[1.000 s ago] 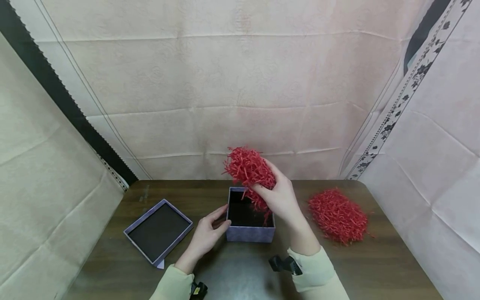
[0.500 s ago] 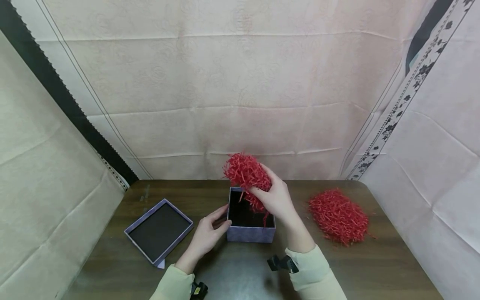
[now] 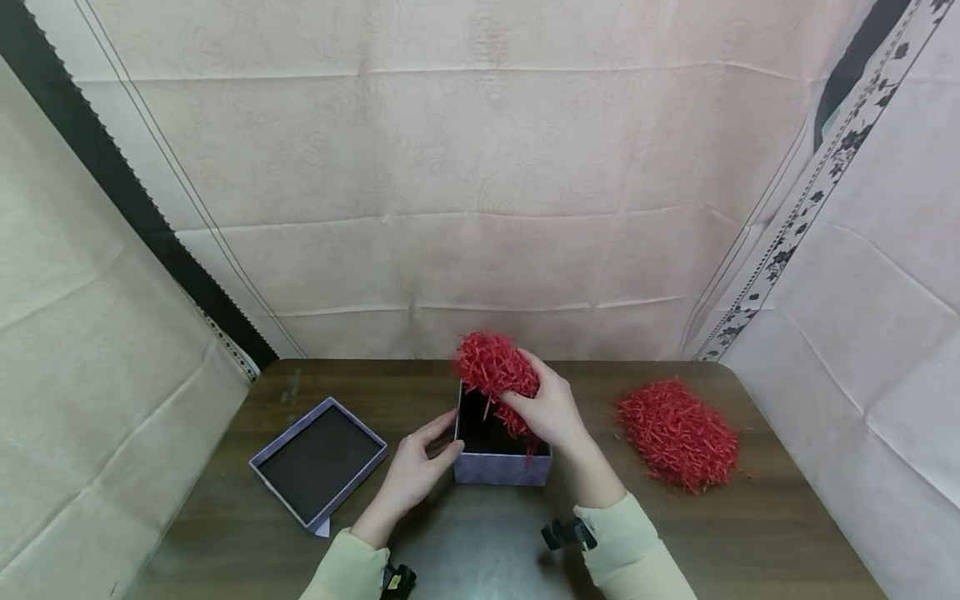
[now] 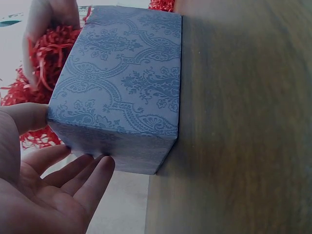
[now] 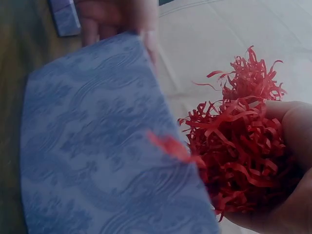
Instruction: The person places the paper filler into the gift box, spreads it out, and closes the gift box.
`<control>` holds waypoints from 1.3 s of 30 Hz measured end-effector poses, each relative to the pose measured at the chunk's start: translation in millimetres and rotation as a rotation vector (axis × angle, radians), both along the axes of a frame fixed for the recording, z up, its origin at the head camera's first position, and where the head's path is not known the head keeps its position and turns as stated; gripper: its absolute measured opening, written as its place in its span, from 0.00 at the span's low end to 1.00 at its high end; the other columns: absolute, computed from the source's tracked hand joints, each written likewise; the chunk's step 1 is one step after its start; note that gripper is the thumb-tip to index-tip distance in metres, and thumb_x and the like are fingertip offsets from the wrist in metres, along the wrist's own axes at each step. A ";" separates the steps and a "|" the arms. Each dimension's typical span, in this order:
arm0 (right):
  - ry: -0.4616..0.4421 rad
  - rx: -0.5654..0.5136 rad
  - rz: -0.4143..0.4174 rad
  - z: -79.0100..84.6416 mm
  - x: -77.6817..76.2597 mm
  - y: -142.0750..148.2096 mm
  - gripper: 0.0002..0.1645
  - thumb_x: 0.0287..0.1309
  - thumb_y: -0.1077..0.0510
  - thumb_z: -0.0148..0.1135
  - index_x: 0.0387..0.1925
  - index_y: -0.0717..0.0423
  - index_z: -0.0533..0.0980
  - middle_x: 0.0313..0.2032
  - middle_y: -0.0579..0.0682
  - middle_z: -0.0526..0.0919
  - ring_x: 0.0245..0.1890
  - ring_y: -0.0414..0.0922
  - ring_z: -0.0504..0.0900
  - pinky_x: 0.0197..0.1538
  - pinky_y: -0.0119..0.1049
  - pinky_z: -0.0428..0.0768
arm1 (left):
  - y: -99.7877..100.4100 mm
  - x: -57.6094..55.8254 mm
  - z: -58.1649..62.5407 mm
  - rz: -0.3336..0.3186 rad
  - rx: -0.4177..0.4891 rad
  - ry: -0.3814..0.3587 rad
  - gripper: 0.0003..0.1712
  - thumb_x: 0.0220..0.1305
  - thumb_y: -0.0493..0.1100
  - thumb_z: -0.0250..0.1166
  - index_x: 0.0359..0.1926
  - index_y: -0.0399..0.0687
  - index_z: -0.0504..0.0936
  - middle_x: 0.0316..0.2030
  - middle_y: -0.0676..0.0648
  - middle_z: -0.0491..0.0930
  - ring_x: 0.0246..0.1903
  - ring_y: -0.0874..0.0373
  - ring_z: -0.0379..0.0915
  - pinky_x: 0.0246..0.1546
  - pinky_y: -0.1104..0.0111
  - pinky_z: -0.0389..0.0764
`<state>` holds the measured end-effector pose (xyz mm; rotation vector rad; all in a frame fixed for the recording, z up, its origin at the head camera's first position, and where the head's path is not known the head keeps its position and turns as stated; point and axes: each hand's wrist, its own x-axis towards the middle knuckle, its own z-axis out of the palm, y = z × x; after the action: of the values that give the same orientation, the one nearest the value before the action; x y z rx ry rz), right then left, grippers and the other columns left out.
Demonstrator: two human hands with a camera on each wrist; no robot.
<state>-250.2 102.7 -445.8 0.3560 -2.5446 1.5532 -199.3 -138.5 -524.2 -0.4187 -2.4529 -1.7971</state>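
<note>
My right hand [image 3: 546, 407] grips a bundle of red crinkle paper shreds [image 3: 491, 365] over the open box [image 3: 501, 469]. Loose strands hang down into the black interior, and one strays over the near rim in the right wrist view. The box is blue-purple with a damask pattern [image 4: 122, 68]. At its left side is my left hand [image 3: 412, 468], thumb at the near rim corner. In the left wrist view, fairly straight fingers [image 4: 95, 183] touch the side wall.
Left of the box, the lid [image 3: 321, 464] lies with its black inside up, turned at an angle. A heap of red paper shreds [image 3: 677, 433] sits on the right of the wooden table [image 3: 757, 533]. Pale cloth [image 3: 480, 167] hangs behind and at both sides.
My right hand has lowered the red shreds closer to the box opening. The left hand, box, lid and heap look the same.
</note>
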 end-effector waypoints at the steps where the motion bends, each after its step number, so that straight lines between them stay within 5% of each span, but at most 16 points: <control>1: -0.003 0.005 0.004 -2.0 -0.1 0.9 0.41 0.62 0.56 0.75 0.76 0.47 0.73 0.61 0.57 0.85 0.55 0.54 0.85 0.58 0.57 0.85 | 0.0 -0.2 -0.2 0.000 -0.001 -0.001 0.32 0.74 0.38 0.70 0.75 0.38 0.75 0.72 0.37 0.74 0.67 0.43 0.77 0.63 0.55 0.82; 12: 0.048 0.158 0.035 -16.6 -0.9 9.6 0.43 0.60 0.58 0.76 0.76 0.48 0.72 0.63 0.56 0.82 0.58 0.55 0.83 0.59 0.59 0.84 | 0.4 -0.2 -0.5 0.009 0.004 -0.005 0.32 0.74 0.37 0.70 0.75 0.37 0.74 0.72 0.37 0.74 0.67 0.43 0.77 0.62 0.56 0.82; 23: 0.092 0.374 0.112 -10.8 4.6 11.3 0.44 0.57 0.60 0.79 0.75 0.50 0.74 0.63 0.57 0.82 0.60 0.56 0.83 0.60 0.57 0.84 | 0.7 -0.6 -1.3 0.016 -0.006 0.009 0.33 0.75 0.40 0.70 0.73 0.29 0.73 0.72 0.31 0.73 0.66 0.38 0.77 0.62 0.51 0.82; 39: 0.093 0.586 0.118 -10.8 5.0 4.4 0.47 0.54 0.58 0.81 0.75 0.46 0.74 0.67 0.61 0.79 0.60 0.60 0.83 0.53 0.61 0.86 | 0.2 0.2 1.1 0.007 -0.016 -0.017 0.32 0.75 0.42 0.70 0.74 0.35 0.74 0.73 0.36 0.73 0.68 0.42 0.76 0.63 0.52 0.81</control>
<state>-245.2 107.1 -456.7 0.6302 -2.8967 0.7573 -199.1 -138.2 -523.1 -0.3974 -2.4781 -1.7874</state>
